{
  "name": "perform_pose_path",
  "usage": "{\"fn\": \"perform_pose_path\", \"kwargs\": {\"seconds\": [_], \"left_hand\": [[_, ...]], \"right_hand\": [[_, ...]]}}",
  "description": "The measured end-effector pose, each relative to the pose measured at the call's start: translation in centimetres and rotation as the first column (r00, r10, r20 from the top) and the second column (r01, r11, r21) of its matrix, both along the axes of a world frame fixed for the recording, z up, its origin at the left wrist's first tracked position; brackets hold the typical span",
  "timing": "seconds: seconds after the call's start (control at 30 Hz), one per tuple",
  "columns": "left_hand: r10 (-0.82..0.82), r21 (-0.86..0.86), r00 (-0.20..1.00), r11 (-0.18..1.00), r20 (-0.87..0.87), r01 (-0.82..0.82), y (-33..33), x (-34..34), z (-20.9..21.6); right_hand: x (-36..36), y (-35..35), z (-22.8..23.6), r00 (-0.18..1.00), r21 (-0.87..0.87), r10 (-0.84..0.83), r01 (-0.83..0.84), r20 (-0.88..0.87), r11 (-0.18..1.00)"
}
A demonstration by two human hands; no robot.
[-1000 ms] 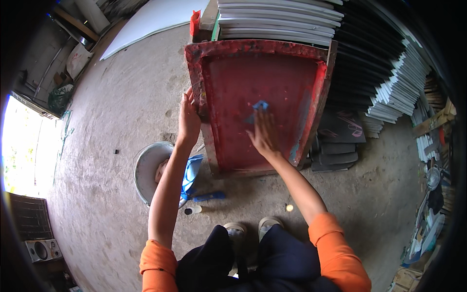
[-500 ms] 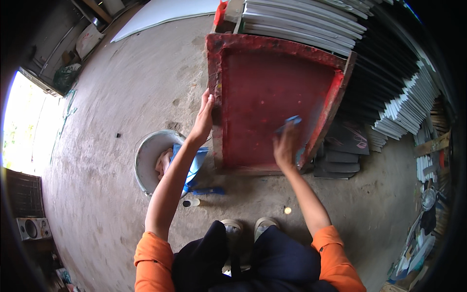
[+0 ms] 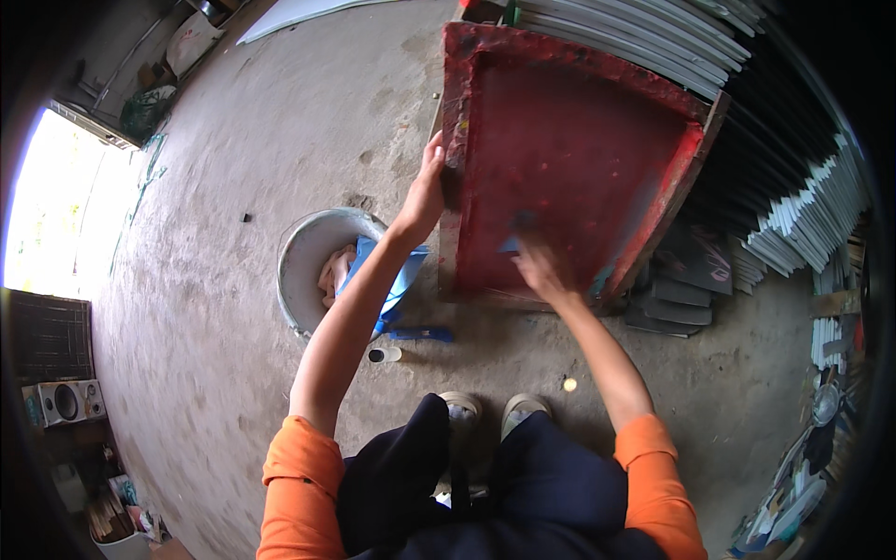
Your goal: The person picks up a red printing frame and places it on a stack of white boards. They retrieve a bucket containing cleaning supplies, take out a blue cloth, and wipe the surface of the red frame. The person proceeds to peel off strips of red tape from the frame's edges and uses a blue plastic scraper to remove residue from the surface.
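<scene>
A red-stained framed screen (image 3: pixel 569 131) stands tilted in front of me, its flat red panel facing me. My left hand (image 3: pixel 425 194) grips the left edge of its frame, fingers wrapped behind the wood. Against the lower middle of the panel, my right hand (image 3: pixel 543 266) presses a small blue cloth (image 3: pixel 510 245). Motion blurs both that hand and the cloth, so its fingers show only in part. Faint bluish smears mark the panel's lower right side.
Left of the screen stands a pale bucket (image 3: pixel 284 277) with pinkish cloth (image 3: pixel 333 275) and blue sheeting (image 3: pixel 399 285) inside. A small bottle (image 3: pixel 385 355) lies near it. Stacked white-edged boards (image 3: pixel 644 37) rise behind; dark slabs (image 3: pixel 674 303) sit at the right.
My right hand and the blue cloth have moved left and down across the panel. My left hand still holds the frame's edge. The whole view has shifted slightly.
</scene>
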State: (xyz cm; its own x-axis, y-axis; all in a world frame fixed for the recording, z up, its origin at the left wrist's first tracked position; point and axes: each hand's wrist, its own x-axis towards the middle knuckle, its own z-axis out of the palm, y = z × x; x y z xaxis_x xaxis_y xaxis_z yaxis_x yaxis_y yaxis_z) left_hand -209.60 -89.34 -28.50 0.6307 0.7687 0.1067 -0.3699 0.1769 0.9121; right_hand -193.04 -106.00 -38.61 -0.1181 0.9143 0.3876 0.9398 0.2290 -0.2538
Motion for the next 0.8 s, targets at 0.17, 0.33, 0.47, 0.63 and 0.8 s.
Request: {"fn": "perform_pose_path", "kwargs": {"seconds": [0.17,0.33,0.47,0.63,0.8], "left_hand": [[-0.027,-0.029,1.000,0.999,0.005,0.027,-0.3,-0.7,-0.2],[-0.002,-0.064,1.000,0.998,0.002,0.002,0.0,0.1,-0.3],[-0.021,-0.108,1.000,0.994,-0.005,0.020,-0.6,-0.1,0.9],[-0.047,-0.057,0.996,0.997,0.082,0.052,0.4,-0.7,-0.6],[0.044,-0.098,0.999,0.994,0.019,-0.042,-0.1,0.3,-0.6]], "right_hand": [[4.4,4.1,5.4,0.853,0.464,-0.518,0.484,-0.060,0.742],[0.2,10.5,2.2,-0.121,0.763,-0.765,0.263,0.633,0.590],[-3.4,2.7,-1.5,0.973,0.118,0.096,-0.123,0.211,0.985],[2.8,-2.9,-2.2,0.948,0.168,-0.289,0.267,0.131,0.949],[-0.2,5.2,2.1,0.896,0.392,-0.415,0.443,-0.159,0.806]]}}
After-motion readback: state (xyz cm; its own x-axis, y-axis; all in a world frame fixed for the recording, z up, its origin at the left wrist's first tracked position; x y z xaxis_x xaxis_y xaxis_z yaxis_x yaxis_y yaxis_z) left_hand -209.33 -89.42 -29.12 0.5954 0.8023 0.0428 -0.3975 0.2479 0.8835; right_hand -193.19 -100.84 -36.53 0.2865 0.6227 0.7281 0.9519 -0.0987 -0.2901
